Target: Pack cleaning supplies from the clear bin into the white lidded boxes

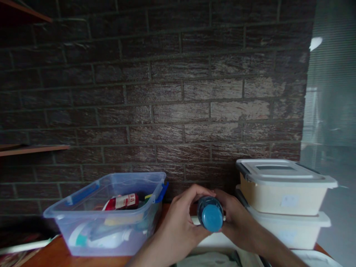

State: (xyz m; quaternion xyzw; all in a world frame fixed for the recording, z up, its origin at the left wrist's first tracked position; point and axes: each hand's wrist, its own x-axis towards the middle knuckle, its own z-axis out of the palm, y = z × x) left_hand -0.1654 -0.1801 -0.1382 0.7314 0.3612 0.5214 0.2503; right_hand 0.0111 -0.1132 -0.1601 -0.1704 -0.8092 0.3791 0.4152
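Observation:
A bottle with a blue cap (212, 218) is held between both my hands, its cap end facing me and its dark clear neck behind. From the left, the curved fingers and thumb of my left hand (182, 215) wrap round it. My right hand (239, 218) closes on its other side, most of its fingers hidden. Below my hands lies an open white container (215, 241) with pale cloth-like stuff inside, partly cut off by the frame's lower edge.
Left of my hands, a clear plastic bin (105, 213) with blue latches holds a red labelled bottle (126, 201) and white bottles. Two stacked lidded boxes (283, 196) stand at right. Behind is a dark brick wall (167, 92); shelf edges (36, 149) jut out at left.

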